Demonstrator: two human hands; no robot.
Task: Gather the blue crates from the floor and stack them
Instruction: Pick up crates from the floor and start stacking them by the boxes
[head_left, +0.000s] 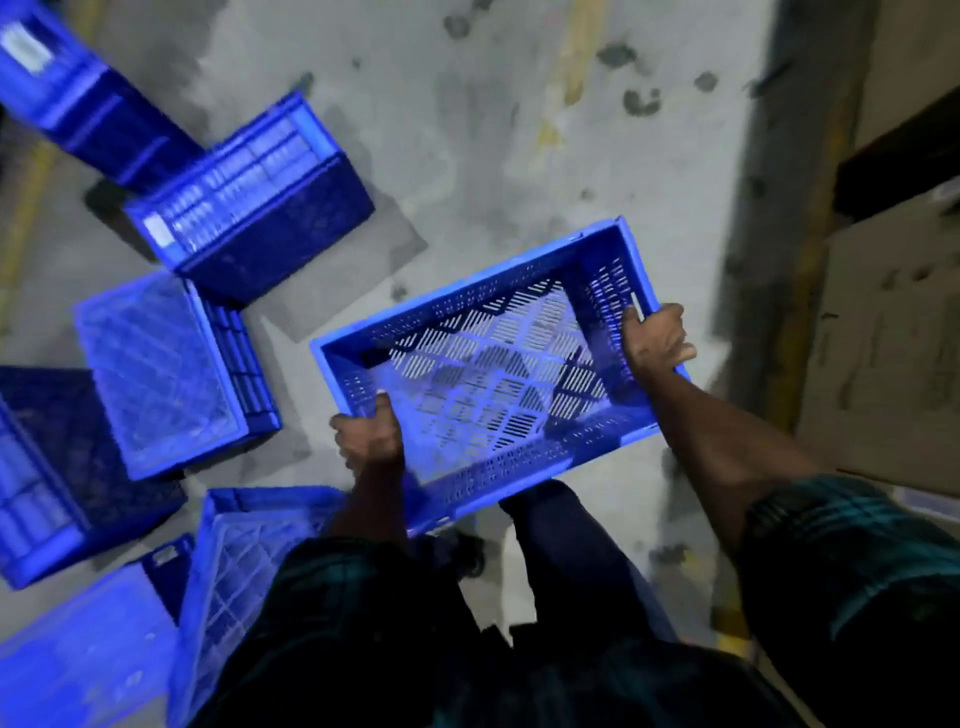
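Carried crate: we hold one blue perforated crate (498, 374) upright and open side up, clear of the floor, in front of our legs and slightly tilted.
Left hand (370, 434): our grip is curled over the near-left rim, thumb inside the wall.
Right hand (655, 338): fingers are wrapped over the right end rim, pinching the wall.
Near-left crates: two overturned crates (244, 561) lie bottom up just beside our left leg, one partly hidden by our sleeve.
Middle-left crate: another overturned crate (166, 369) sits on the floor, with a dark one (62, 467) touching its left side.
Far-left crates: a crate on its side (249, 192) leans near a further one (78, 88); blur hides their exact contact.
Floor (519, 130): stained concrete with a yellow line; cardboard (883, 338) stands to the right.
Risk: we judge the scattered crates close to our feet could trip us, and the rim-only hold could let the crate twist and slip.
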